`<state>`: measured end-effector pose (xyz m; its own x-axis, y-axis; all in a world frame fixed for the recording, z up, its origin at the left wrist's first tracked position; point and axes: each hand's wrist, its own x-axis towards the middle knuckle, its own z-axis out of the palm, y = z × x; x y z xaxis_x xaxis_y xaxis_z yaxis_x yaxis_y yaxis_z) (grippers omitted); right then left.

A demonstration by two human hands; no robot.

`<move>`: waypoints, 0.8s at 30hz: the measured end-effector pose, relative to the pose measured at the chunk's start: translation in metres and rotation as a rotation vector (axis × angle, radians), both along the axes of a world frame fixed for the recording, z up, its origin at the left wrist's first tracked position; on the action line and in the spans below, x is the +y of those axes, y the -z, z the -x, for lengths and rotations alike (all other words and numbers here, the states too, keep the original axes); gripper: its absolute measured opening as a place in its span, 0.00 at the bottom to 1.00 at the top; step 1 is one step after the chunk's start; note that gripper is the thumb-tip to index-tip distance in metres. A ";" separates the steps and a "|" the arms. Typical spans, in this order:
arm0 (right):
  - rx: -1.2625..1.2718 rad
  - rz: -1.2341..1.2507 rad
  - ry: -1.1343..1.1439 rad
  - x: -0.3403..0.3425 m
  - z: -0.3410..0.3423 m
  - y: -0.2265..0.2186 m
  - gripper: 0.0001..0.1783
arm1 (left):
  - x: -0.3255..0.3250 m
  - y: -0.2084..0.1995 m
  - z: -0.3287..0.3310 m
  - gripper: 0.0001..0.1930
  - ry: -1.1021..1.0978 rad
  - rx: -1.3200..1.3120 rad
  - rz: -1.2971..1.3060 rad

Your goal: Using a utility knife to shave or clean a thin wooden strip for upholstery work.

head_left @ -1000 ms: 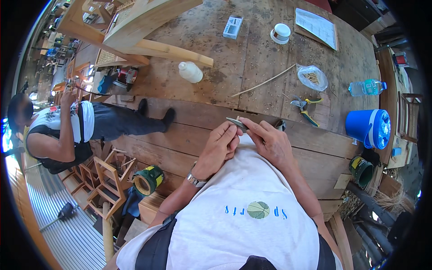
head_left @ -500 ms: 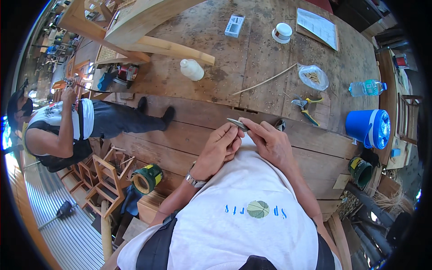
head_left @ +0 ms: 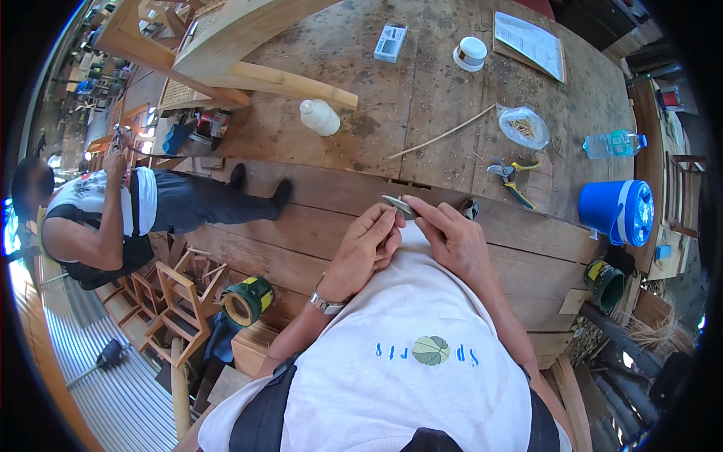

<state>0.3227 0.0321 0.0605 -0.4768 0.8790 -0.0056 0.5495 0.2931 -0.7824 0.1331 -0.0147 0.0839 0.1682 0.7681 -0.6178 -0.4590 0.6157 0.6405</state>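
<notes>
In front of my chest my two hands meet. My right hand (head_left: 456,239) is closed around a small knife, and its short grey blade (head_left: 397,206) points to the left over my left fingertips. My left hand (head_left: 363,252), with a metal watch on the wrist, is pinched close under the blade. Whatever lies between its fingers is too small and too covered to make out. On the wooden workbench (head_left: 444,98) beyond lie yellow-handled pruning shears (head_left: 512,181), a thin bent cane strip (head_left: 444,136) and a clear plastic bag of short wooden pegs (head_left: 523,128).
A white bottle (head_left: 320,118), white jar (head_left: 471,54), small box (head_left: 390,43), clipboard (head_left: 529,45) and water bottle (head_left: 615,144) stand or lie on the bench. A blue bucket (head_left: 600,213) is at right. Chair frames (head_left: 177,309) and another person (head_left: 98,226) are at left.
My hands have hardly moved; the blade has shifted and turned slightly over my left fingertips. The other person has turned their head a little.
</notes>
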 end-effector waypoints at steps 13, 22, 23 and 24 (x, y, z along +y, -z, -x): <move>-0.122 -0.148 0.016 0.000 0.003 0.009 0.24 | -0.004 0.004 -0.007 0.13 0.013 0.171 -0.084; 0.049 0.035 -0.012 0.003 -0.002 0.001 0.25 | -0.002 0.001 0.001 0.13 0.007 -0.010 -0.008; 0.023 0.012 -0.035 0.003 -0.002 0.000 0.26 | -0.002 0.001 0.000 0.13 0.006 -0.011 -0.009; -0.003 -0.012 -0.056 0.003 -0.003 -0.001 0.27 | -0.002 0.002 0.001 0.14 0.015 -0.011 -0.010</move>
